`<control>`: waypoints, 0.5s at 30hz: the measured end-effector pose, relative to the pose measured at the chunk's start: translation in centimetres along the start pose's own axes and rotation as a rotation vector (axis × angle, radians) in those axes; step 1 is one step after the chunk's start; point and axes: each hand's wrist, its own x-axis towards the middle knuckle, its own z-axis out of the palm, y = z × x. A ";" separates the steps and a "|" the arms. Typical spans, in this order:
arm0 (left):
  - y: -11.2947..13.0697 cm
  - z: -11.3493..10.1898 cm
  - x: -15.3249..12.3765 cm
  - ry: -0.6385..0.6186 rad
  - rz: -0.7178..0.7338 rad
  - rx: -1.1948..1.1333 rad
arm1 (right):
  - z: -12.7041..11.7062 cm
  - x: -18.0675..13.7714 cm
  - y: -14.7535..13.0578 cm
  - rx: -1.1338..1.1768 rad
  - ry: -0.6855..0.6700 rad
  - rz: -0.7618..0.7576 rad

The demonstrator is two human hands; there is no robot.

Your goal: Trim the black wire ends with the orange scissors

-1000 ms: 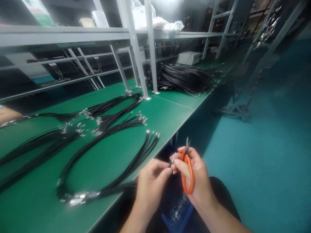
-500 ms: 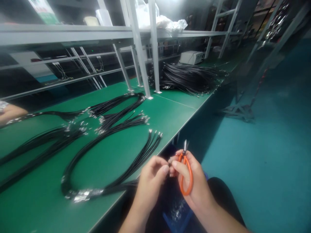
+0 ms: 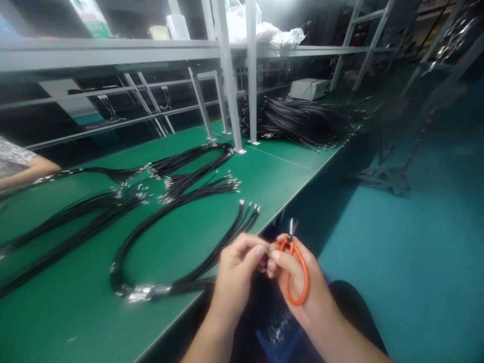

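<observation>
Orange-handled scissors sit in my right hand, their short blades pointing up and away. My right thumb and fingertips also meet my left hand in front of the table edge. The left fingers are pinched together, and whatever small piece is between them is too hidden to name. Left of my hands, a curved bundle of black cables with silvery tips lies on the green table. Shiny wrapping binds part of that bundle.
More black cable bundles spread across the table's left. A big cable pile lies farther back, by a white box. Grey shelf posts rise from the tabletop. Below my hands is a blue bin. Another person's arm rests at far left.
The view has turned slightly left, so the table and cables appear farther right. My hands stay together, with the scissors still in the right one.
</observation>
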 end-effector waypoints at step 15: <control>0.2 1.1 -0.1 0.055 -0.123 -0.294 | 0.0 0.3 0.1 0.097 0.015 0.040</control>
